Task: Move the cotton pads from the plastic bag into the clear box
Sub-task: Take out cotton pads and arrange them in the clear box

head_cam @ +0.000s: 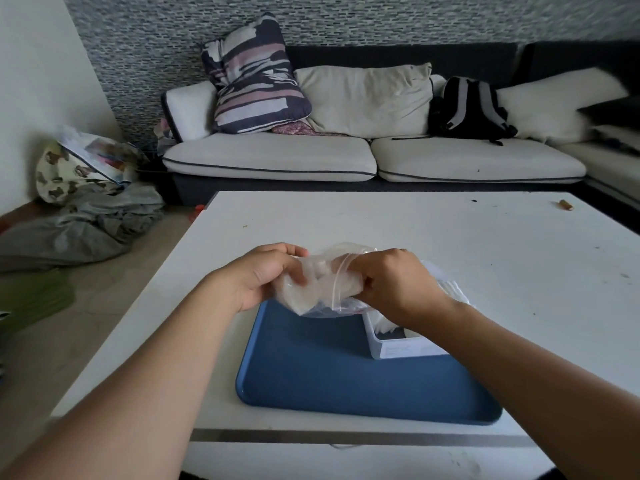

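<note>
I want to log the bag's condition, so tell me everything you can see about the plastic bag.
The plastic bag is a clear, thin, crinkled zip bag with a seal strip that shows red near its lower edge. It is held up above the far edge of the blue tray, just left of the clear box. White cotton pads fill it. The left hand grips its left side, the right hand its right.

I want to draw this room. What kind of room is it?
Most likely a living room in a home. There is a big sofa with cushions and a striped pillow, a backpack resting on it, and a low white table in front.
</note>
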`<state>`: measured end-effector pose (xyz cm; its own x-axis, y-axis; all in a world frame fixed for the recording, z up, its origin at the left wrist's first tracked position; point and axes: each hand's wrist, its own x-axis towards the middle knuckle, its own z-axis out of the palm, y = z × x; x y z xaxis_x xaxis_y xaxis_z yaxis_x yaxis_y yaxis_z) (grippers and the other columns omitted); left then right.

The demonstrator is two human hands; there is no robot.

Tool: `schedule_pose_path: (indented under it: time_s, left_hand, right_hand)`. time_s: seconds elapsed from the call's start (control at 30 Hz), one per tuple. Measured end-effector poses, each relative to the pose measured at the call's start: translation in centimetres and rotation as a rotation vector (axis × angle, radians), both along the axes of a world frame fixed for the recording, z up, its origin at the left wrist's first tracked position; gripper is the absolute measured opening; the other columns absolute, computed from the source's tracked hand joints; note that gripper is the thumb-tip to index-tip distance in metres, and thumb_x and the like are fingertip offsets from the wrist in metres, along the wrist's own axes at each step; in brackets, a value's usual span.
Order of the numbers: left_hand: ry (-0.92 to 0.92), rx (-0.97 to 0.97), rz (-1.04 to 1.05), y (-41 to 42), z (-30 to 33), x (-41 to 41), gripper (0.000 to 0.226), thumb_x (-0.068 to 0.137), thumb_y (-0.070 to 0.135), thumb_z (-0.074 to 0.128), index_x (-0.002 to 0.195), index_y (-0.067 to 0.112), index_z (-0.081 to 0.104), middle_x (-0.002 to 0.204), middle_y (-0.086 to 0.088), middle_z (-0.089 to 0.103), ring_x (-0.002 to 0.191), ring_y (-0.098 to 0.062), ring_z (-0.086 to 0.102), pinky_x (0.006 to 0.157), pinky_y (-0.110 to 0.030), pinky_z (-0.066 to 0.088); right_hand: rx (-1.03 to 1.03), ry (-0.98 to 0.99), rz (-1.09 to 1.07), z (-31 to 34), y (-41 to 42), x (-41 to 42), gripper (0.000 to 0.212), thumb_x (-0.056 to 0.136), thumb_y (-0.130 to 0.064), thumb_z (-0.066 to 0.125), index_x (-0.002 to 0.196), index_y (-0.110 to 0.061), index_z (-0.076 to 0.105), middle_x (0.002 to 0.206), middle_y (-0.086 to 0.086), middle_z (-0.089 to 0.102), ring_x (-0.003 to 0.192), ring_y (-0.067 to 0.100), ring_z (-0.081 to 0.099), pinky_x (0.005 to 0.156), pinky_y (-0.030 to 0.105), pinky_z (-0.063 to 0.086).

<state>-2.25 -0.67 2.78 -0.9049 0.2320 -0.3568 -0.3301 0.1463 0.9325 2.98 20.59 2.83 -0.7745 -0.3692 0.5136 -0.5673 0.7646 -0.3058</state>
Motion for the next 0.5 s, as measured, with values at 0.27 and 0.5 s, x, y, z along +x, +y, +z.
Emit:
schedule_pose_path:
  time_s: [0.27, 0.5]
  left_hand:
    - [0.302, -0.561, 0.205, -0.7, -1.5, -1.7, 0.037, 0.076, 0.003, 0.062, 0.107, 0.024, 0.062, 0.11, 0.003, 0.062, 0.092, -0.013, 0.058, 0.067, -0.027, 0.048]
    - [0.298, -0.865, -0.22, 0.3, -5.8, -0.8, 0.061, 0.08, 0.002, 0.061, 0.132, 0.029, 0.045, 0.135, -0.001, 0.052, 0.109, -0.018, 0.055, 0.08, -0.028, 0.049]
  right_hand:
    - [-0.309, 0.124, -0.042, 0.1, 2.7, -0.7, 0.029, 0.07, -0.016, 0.09, 0.097, -0.017, 0.08, 0.096, -0.004, 0.049, 0.076, 0.005, 0.054, 0.064, 0.014, 0.046]
    - [-0.457, 0.013, 0.044, 0.7, 3.9, 0.4, 0.045, 0.068, -0.004, 0.09, 0.089, -0.019, 0.053, 0.111, -0.004, 0.068, 0.097, 0.008, 0.063, 0.068, 0.017, 0.05]
